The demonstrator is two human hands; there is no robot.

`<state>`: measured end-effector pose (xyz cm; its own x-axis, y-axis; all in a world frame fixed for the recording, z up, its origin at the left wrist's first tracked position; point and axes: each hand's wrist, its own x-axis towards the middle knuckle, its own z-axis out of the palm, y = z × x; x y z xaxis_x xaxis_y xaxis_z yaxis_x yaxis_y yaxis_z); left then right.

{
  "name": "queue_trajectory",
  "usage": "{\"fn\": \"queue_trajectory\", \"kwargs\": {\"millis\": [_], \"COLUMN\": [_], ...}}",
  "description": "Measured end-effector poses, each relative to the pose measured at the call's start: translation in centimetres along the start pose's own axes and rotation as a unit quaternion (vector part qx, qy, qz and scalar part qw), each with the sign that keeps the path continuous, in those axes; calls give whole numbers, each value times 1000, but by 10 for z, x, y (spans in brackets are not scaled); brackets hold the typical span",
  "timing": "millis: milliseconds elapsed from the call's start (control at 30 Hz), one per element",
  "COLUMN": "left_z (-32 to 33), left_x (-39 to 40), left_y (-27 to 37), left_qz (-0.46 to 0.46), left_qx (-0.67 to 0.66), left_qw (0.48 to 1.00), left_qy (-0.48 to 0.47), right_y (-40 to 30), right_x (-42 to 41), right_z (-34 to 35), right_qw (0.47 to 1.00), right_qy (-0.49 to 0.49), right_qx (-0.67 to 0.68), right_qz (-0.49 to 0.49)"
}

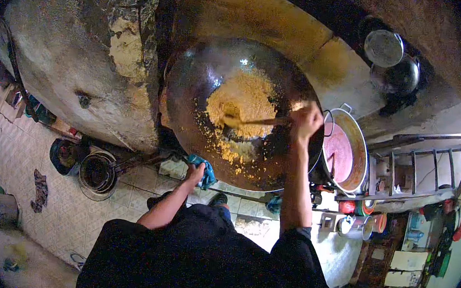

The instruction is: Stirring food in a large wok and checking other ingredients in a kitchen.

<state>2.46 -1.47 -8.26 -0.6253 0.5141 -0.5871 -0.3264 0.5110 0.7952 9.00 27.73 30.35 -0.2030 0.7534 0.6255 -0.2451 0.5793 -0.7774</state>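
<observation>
A large dark metal wok (261,168) lies before me, holding a heap of yellow-brown crumbly food (253,87), with loose bits scattered down its near side. My right hand (306,120) is closed around the handle of a ladle or spatula (264,121), above the wok's right part. The tool's head rests in the left part of the heap. At the wok's near left edge, my left hand (195,174) grips a teal cloth (208,174) against the rim; whether the cloth wraps a handle is hidden.
Right of the wok stands a large metal pot (361,158) of pink contents with a utensil in it. Stacked pans (97,172) sit on the tiled floor at left. A rough masonry wall (75,56) rises at left; metal pots (384,48) stand at upper right.
</observation>
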Motion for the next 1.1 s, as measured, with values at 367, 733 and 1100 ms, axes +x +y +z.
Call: {"fn": "queue_trajectory", "kwargs": {"millis": [367, 733, 1100], "left_z": [-4, -13, -9], "left_x": [-67, -75, -64], "left_y": [94, 106, 101], "left_qz": [42, -23, 22], "left_qx": [29, 23, 54], "left_qw": [998, 999, 998], "left_qy": [41, 6, 31], "right_y": [-126, -142, -141], "right_x": [18, -27, -21], "right_z": [-95, -84, -89], "right_qw": [979, 988, 991], "right_qy": [185, 113, 126], "right_qx": [-67, 104, 19], "right_qz": [-43, -24, -24]}}
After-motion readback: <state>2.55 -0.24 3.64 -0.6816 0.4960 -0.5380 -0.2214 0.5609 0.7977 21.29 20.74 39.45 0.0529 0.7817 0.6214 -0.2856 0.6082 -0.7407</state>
